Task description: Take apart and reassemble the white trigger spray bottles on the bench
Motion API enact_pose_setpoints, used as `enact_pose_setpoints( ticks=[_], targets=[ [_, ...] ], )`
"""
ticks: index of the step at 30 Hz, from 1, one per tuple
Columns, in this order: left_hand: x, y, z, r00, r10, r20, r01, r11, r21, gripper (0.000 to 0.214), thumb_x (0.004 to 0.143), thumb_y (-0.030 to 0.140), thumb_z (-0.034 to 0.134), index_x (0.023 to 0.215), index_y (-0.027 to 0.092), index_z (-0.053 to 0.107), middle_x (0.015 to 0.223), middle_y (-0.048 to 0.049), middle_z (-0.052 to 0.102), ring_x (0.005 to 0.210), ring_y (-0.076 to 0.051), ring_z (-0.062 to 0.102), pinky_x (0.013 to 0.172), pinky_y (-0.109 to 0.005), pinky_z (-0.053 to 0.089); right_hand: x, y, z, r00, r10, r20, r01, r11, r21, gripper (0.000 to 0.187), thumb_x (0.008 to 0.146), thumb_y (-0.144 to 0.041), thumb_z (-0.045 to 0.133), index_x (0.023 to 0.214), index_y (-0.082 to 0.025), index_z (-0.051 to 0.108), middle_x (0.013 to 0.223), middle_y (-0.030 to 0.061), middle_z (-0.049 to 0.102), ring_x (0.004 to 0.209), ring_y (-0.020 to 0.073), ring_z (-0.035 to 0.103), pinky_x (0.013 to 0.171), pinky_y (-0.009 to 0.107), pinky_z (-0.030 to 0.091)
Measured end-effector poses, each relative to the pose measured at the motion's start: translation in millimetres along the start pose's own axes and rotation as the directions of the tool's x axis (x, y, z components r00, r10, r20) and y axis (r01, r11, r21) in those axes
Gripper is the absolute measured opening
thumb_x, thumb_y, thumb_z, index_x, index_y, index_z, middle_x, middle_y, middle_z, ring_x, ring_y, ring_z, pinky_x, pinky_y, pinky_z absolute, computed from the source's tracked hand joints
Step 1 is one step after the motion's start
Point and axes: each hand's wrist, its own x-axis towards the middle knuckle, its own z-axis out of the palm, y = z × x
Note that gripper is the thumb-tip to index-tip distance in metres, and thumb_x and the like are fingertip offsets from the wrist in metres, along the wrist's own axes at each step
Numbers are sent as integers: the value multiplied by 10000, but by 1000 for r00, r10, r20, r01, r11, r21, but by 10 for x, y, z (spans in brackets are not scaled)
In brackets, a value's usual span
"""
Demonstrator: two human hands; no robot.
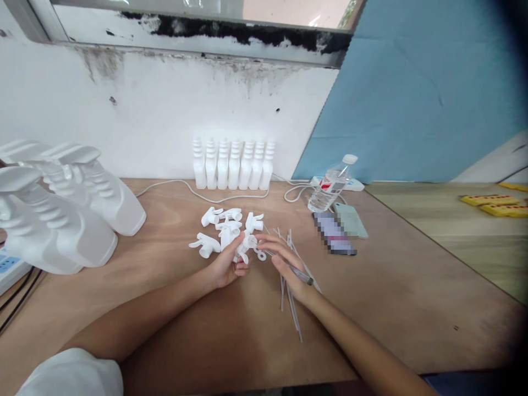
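My left hand (226,268) is closed around a white trigger spray head (244,254), its round opening turned toward my right hand. A thin tool with a grey handle (302,275) is held in my right hand (291,265), and its slim shaft points at the spray head. Whether the tip touches the opening I cannot tell. Small white ring washers (261,256) lie on the table between the two hands. Several other white spray heads (207,246) are gathered just beyond my left hand. Thin white tubes (293,316) lie loosely under and beside my right hand.
Small white bottles (234,168) stand in a row by the wall. Larger white bottles (101,192) stand at the left. A clear water bottle (330,187), a phone (335,234) and a pale green object (350,220) are at the right. A white cable (206,197) crosses the back.
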Motion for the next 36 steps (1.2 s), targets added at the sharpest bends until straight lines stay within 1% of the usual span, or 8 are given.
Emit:
enact_pose_setpoints(
  ticks=[2,4,7,10,17,25,33,36],
  targets=[
    [5,-2,-3,1000,-10,1,10,1000,2,464,846,588,519,681,162,436,492,71,266,400,-39,216,364,-151,112,15,-4,-20,1000,21,15,-21,1000,-16,344,968,-388,373,1200,-254,590,1368,88,497,1305,243,424,1056,415,370],
    [9,-6,-2,1000,-17,-13,17,1000,7,468,845,595,514,681,163,436,490,71,268,396,-39,222,364,-150,118,22,14,-42,998,-1,71,6,997,-73,368,971,-377,358,1265,-256,546,1414,89,462,1326,247,399,1078,443,339],
    [8,-8,7,998,-17,-58,18,1000,10,449,834,597,529,725,166,462,497,72,286,390,-39,224,361,-145,124,22,59,-61,973,-112,199,155,964,-214,377,956,-324,398,1308,-252,510,1439,96,448,1321,256,393,1090,482,305],
    [7,-8,13,997,-15,-73,16,1000,6,438,815,590,564,758,164,479,518,72,310,394,-35,229,361,-139,134,13,85,-56,954,-176,242,244,926,-289,369,944,-254,405,1297,-238,511,1436,109,450,1302,255,407,1071,495,325],
    [1,-6,24,996,-19,-91,20,1000,6,440,793,576,602,739,159,472,511,77,310,390,-29,235,361,-133,134,-5,118,-23,940,-279,198,331,889,-317,375,909,-171,410,1260,-231,528,1267,123,563,1171,256,509,987,487,416],
    [-9,7,34,999,-10,-45,10,1000,6,436,812,574,578,739,157,472,512,74,313,399,-32,232,363,-137,126,-10,155,-14,927,-335,167,374,851,-367,418,883,-138,436,1290,-205,508,1246,130,574,1140,262,521,973,486,420],
    [-14,-6,32,1000,21,7,-21,999,42,444,839,564,545,690,154,465,486,69,288,409,-42,220,364,-147,120,-7,141,-40,946,-308,104,322,849,-418,347,898,-163,435,1217,-226,556,1264,130,524,1148,269,511,961,468,411],
    [-17,-8,34,1000,18,3,-18,999,51,455,840,563,545,666,156,444,493,64,292,411,-42,222,366,-149,115,-37,151,-32,972,-236,15,223,892,-393,313,915,-246,437,1208,-218,542,1169,121,545,1067,255,539,893,415,450]
  ],
)
